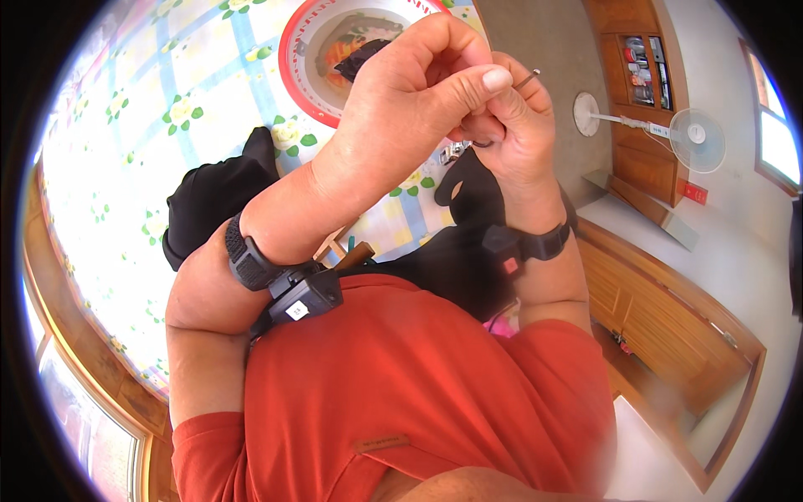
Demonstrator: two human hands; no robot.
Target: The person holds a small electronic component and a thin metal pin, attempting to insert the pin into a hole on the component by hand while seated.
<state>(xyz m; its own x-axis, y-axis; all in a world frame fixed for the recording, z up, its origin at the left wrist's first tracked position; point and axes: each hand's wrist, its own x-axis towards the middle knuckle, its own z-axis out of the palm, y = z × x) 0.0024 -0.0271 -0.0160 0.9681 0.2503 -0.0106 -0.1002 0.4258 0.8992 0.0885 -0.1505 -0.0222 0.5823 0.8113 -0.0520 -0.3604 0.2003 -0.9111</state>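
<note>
Where fingertips (497,79) meet, thin rod (528,80), jutting between

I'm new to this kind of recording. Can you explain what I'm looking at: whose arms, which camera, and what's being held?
There is no machine at work here: these are a person's two bare hands. The single picture comes from a wide fisheye camera on their head, looking down, so edges bend. Below are the red shirt and straps with small black devices on both arms. The left hand and right hand meet; a thin dark item pokes out between the right one's fingers, mostly hidden, so I can't identify it. Beyond them, a red-rimmed basin sits on a flowered cloth.
</note>
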